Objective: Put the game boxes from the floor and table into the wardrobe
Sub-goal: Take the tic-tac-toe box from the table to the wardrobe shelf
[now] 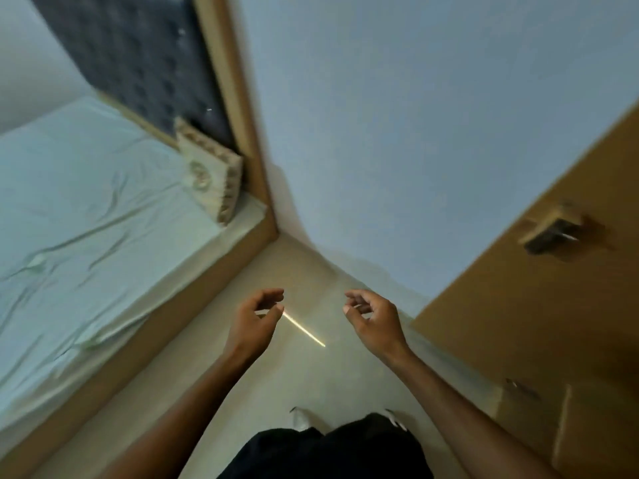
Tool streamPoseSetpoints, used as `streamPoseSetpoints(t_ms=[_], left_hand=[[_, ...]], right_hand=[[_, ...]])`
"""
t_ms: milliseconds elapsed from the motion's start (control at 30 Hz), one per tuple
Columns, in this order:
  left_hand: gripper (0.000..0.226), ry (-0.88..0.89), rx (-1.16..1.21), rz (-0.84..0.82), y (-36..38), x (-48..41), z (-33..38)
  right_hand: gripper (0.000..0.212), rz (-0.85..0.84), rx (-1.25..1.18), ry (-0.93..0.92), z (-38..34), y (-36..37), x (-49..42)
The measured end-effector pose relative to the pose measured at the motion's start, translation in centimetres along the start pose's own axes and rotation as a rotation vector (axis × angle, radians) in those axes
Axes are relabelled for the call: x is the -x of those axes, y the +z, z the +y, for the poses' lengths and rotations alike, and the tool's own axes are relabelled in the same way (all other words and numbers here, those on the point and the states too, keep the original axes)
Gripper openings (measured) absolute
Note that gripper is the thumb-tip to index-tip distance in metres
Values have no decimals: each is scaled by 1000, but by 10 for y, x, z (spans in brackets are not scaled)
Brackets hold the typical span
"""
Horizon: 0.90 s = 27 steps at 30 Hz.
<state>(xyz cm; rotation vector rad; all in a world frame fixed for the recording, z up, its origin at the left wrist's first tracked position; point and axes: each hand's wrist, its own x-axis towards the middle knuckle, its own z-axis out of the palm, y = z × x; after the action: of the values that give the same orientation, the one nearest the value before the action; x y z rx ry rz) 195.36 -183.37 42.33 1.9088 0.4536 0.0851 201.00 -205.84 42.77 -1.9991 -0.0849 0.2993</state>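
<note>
No game box shows in this blurred, tilted head view. My left hand and my right hand are both held out over the pale floor, fingers loosely curled and apart, with nothing in either. On the right stands a brown wooden wardrobe door with a handle, an arm's reach to the right of my right hand. Whether that door is open or closed, I cannot tell.
A bed with a light green sheet and a wooden frame fills the left side, a patterned cushion leaning on its dark headboard. A pale blue wall is ahead. A thin streak of light crosses the floor.
</note>
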Motion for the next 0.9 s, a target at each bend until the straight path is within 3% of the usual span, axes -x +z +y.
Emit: streamPoseSetpoints(t_ms=[100,200,300,567,900], left_hand=[[27,-79,29,183,-72,11,-31],[24,-175,57,355,-173,31,-94],[22,-264,84,520,-189,43,-95],[25,-454,198,906,-328,100,-165],[27,-691,371,1446,-447,205,-220]], right_hand=[[24,-171,46,-63,-38,73,-16],[24,-346,81,-156,-86,195,-20],[23,-528,117,-213,-108,226,-44],[26,-963,191,-393,-196,436,-25],[26,-1476,356,-653,-285,656,83]])
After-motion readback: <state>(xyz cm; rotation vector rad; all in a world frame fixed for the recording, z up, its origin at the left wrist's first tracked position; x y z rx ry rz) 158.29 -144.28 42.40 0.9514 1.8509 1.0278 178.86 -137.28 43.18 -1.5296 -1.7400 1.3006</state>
